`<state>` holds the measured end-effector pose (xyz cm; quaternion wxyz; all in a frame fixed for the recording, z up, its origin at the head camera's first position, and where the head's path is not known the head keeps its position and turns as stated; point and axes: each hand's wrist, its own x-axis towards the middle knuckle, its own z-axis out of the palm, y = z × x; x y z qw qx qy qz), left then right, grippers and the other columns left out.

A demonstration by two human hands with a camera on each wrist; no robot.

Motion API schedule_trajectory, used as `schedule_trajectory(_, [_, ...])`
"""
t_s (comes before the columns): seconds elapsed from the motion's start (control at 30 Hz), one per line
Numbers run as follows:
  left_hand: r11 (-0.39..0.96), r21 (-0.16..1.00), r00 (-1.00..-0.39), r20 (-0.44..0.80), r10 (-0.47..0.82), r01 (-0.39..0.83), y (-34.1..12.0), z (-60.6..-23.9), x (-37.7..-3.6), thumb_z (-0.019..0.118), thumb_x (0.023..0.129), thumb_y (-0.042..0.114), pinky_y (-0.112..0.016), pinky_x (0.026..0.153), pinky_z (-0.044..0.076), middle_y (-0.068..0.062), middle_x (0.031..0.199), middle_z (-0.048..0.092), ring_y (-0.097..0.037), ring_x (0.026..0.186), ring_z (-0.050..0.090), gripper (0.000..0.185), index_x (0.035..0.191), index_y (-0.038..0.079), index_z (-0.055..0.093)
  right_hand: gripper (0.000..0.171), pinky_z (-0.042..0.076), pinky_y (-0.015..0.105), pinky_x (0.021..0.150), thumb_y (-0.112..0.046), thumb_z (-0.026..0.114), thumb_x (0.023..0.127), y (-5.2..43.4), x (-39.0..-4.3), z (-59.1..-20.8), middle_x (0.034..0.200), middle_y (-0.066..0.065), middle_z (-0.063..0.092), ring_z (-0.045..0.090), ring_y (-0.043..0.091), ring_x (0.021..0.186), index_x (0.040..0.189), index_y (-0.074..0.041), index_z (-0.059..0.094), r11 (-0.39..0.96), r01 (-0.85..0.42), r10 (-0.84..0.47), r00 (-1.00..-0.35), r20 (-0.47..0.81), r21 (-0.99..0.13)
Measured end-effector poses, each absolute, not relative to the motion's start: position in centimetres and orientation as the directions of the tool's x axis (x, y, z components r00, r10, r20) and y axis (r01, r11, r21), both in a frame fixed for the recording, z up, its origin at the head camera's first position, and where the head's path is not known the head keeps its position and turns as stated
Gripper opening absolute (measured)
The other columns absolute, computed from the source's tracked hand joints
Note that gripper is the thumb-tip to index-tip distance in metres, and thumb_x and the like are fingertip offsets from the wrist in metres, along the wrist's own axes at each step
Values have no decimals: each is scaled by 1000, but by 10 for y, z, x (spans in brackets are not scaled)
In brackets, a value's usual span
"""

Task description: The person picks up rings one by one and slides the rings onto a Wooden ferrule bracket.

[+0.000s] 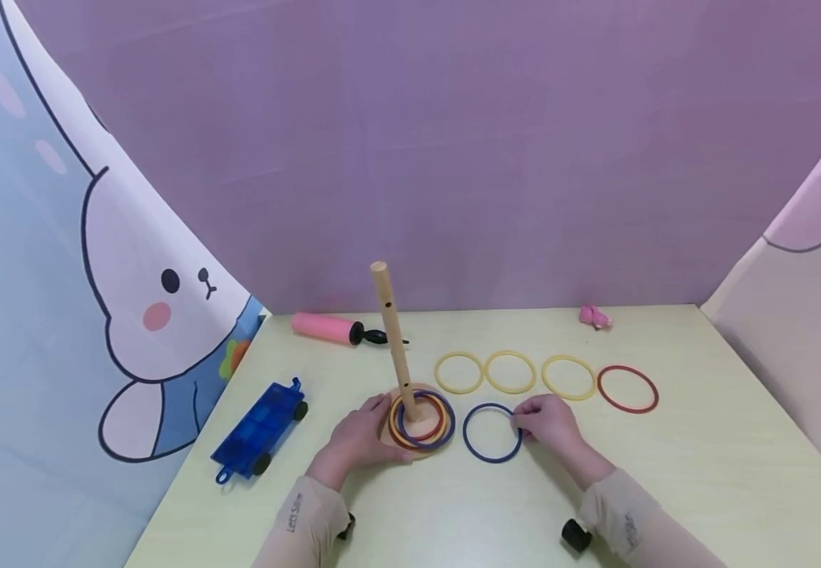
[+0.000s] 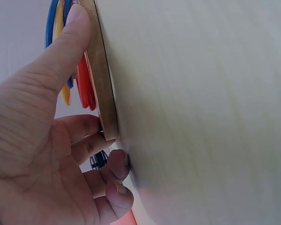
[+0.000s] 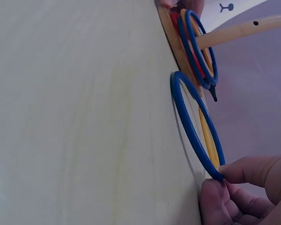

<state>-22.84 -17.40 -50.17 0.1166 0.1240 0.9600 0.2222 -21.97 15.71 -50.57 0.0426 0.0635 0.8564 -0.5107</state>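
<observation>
A wooden ring toss stand (image 1: 393, 331) with a tall peg rises from the table, left of centre in the head view. Blue, yellow and red rings (image 1: 454, 426) lie stacked around the foot of its peg. My left hand (image 1: 360, 438) grips the round base (image 2: 103, 84) by its edge, thumb on the near side and fingers on the far side. To the right of the stand, my right hand (image 1: 550, 422) pinches a blue ring (image 3: 189, 129) at its right edge between thumb and fingers. That ring is slightly tilted, close over the tabletop.
Behind the blue ring lie three yellow rings (image 1: 511, 392) and a red ring (image 1: 628, 411) in a row. A pink pump (image 1: 325, 327) and a blue toy cart (image 1: 261, 430) are at the left. One small pink object (image 1: 595, 317) sits near the purple backdrop (image 1: 488, 197).
</observation>
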Motion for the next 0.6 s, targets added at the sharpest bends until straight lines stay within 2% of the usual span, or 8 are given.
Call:
schedule_trajectory(0.4, [877, 445, -942, -178, 286, 182, -174, -501, -227, 83, 63, 62, -56, 104, 38, -12, 153, 35, -40, 133, 41, 114, 152, 10, 33, 18, 58, 33, 62, -2, 68, 87, 162, -212, -488, 81, 16, 68, 61, 17, 64, 99, 13, 68, 268, 154, -1, -987, -160, -951])
schedule_trajectory(0.6, [875, 447, -940, -178, 290, 185, -174, -501, -227, 82, 63, 63, -56, 104, 38, -12, 154, 35, -40, 133, 41, 114, 153, 11, 33, 23, 59, 31, 64, -2, 67, 89, 161, -209, -467, 81, 11, 67, 63, 17, 64, 104, 15, 65, 165, 145, -28, -988, -152, -976])
